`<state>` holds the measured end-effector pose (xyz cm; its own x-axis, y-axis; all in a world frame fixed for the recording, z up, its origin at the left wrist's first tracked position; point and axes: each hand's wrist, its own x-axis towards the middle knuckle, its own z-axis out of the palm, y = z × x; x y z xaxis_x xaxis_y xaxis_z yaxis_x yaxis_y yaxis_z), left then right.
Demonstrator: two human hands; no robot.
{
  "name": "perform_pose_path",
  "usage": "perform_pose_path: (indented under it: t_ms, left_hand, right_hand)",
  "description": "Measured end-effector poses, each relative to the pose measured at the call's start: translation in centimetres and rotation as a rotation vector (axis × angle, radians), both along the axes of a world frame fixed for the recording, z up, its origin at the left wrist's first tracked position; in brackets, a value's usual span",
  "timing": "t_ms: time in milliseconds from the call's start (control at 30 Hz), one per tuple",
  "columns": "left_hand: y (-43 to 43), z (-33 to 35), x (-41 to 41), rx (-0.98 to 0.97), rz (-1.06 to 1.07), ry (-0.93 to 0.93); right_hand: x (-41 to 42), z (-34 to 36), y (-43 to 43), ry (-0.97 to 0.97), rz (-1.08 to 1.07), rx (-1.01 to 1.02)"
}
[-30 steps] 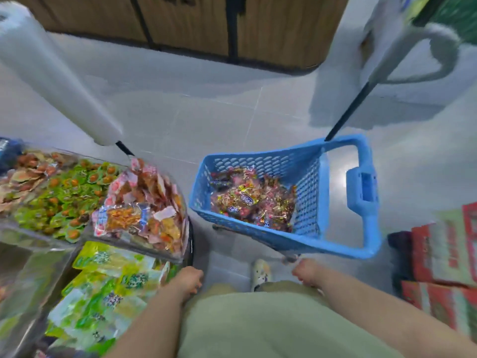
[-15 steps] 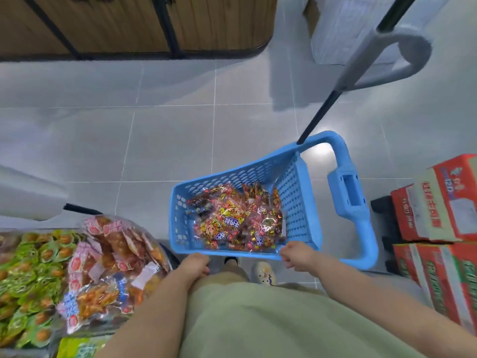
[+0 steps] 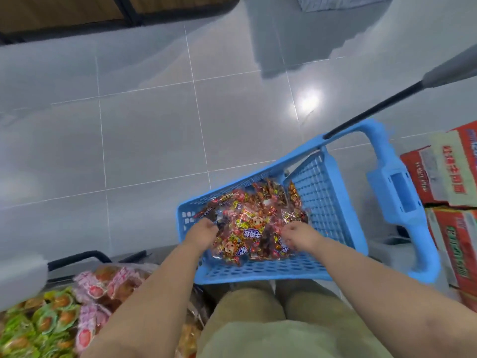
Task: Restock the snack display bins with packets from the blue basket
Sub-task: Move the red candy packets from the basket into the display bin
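Left of the blue basket [image 3: 258, 273] and nearer the person lie the snack display bins; green packets [image 3: 38, 329] fill the one farthest from the basket, and pink packets [image 3: 103, 288] the one just beside its near-left corner; that is the way any lifted load must travel.

The left hand [image 3: 202, 232] reaches over the basket's near wall to the left edge of the heap of packets [image 3: 255, 228]; its fingers curl down among the wrappers, and whether they have closed on anything I cannot tell.

The heap lies on the basket's floor, directly ahead of the person; it spreads across the basket from side to side, so its wider span runs from one hand to the other; neither hand looks nearer.

The right hand [image 3: 296, 235] rests on the heap's right edge, fingers curled in the same way, the grip hidden by its own knuckles.

The coming move, I judge, is a two-handed scoop, up and over the near wall, then left; that wall and the basket's left corner are what stand in the way, and loose packets may slip out between the hands.

Right of the heap rises the basket's mesh inner wall; beyond it the thick handle [image 3: 397, 192]; a black rod [image 3: 374, 112] slants up from the far rim; red cardboard boxes [image 3: 451, 177] are stacked just right of the basket.
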<state>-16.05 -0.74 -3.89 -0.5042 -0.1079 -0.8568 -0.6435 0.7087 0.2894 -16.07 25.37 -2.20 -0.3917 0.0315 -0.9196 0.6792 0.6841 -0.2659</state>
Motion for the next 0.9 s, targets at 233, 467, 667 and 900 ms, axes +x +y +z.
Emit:
perform_pose_path:
  t_ms: [233, 467, 667, 900]
  left_hand:
    - [-1.1, -7.2, -0.8, -0.158, -0.213, 0.004]
    - [-0.5, -11.6, -0.7, -0.359, -0.496, -0.051]
    - [-1.9, -9.9, -1.2, -0.317, -0.465, -0.008]
    - [-4.0, -2.1, -0.4, -0.059, -0.087, 0.148]
  right_hand:
    - [-1.7, -5.3, -1.7, 0.032, -0.164, -0.019]
    - [-2.5, -8.5, -3.5, 0.114, -0.155, -0.065]
    - [-3.0, -8.1, -4.4, 0.174, -0.166, -0.086]
    - [-2.2, -6.2, -6.3, 0.072, -0.228, -0.317]
